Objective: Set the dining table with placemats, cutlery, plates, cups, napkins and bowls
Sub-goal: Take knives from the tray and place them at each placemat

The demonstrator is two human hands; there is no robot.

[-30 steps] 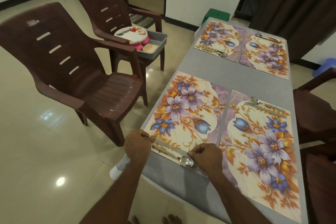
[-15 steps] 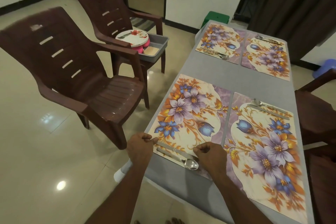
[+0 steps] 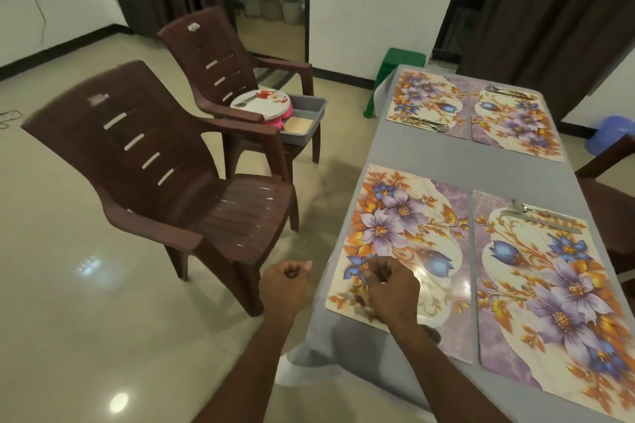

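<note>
A: What was seen at the left?

B: A near chair was seen, seat bare. Behind it a far chair was loaded with a grey tub. A stack of plates was laid across the tub, something pink was tucked under it, and a beige pad was noted beside, possibly napkins.

A: Hands?

B: The left hand was held off the bench edge, over the floor, fingers curled together, nothing seen in them. The right hand was held over the near-left placemat, fingers curled; whether anything was pinched could not be told. A blurred streak was noted on the mat near the wrist, too smeared to call.

A: The rest of the bench?

B: Four mats were laid. On the far-left placemat cutlery was seen at its near edge; on the far-right placemat and the near-right placemat cutlery was laid at the far edge.

A: Step?

B: Mats were judged done, cutlery done or nearly done. Plates, cups, napkins and bowls were not yet set.

A: Next?

B: A reach left to the tub was judged needed, with the plates lifted off together in both hands so the stack is not tipped off the tub.
</note>
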